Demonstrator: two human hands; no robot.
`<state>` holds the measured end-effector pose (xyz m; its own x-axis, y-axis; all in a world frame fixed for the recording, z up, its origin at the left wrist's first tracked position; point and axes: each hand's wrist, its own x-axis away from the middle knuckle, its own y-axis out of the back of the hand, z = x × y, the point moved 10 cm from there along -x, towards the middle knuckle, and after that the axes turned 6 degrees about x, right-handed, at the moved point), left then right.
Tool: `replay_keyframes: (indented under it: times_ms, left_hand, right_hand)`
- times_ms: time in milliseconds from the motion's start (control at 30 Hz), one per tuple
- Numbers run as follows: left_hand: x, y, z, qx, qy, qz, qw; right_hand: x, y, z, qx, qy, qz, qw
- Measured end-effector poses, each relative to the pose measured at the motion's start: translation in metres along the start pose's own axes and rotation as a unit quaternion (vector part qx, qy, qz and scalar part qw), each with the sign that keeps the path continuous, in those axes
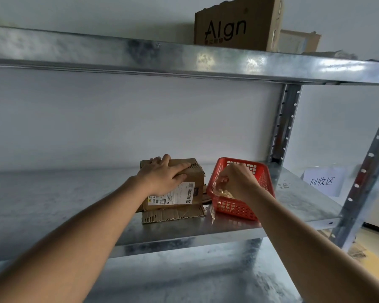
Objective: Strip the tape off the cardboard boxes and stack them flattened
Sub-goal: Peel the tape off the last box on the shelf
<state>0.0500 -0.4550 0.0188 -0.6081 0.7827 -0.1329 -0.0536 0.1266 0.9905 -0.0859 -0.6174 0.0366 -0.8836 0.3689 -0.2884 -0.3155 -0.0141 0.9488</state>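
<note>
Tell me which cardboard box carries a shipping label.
The small box on the middle shelf, under the left hand. The top-shelf box shows only printed "Algn" lettering.

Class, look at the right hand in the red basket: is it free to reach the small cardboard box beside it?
Probably yes. The right hand is in the red basket, right beside the small cardboard box. Only the low basket wall separates them, though the left hand already covers the box's top.

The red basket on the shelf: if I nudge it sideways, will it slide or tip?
The red basket would probably slide: it sits low and wide on the smooth metal shelf. It looks light, being thin open mesh holding only crumpled tape. The right hand reaching inside may steady it.
</note>
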Motion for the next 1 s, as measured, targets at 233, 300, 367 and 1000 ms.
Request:
replay_keyframes:
  times_ms: [233,300,367,1000]
  left_hand:
    - [0.0,0.003,-0.005,-0.023,-0.028,-0.009,0.999]
    - [-0.001,0.003,-0.006,-0.032,-0.03,-0.008,0.999]
    - [-0.002,0.002,-0.007,-0.037,-0.032,-0.007,0.999]
    - [0.037,0.014,0.098,0.33,0.14,-0.065,0.931]
  right_hand:
    - [-0.006,-0.001,0.014,0.026,0.017,0.112,0.993]
    - [-0.007,0.013,0.015,0.012,0.014,0.045,0.999]
    - [-0.006,0.026,0.014,-0.001,0.009,-0.037,0.999]
    - [-0.025,-0.008,0.075,-0.22,-0.048,-0.046,0.973]
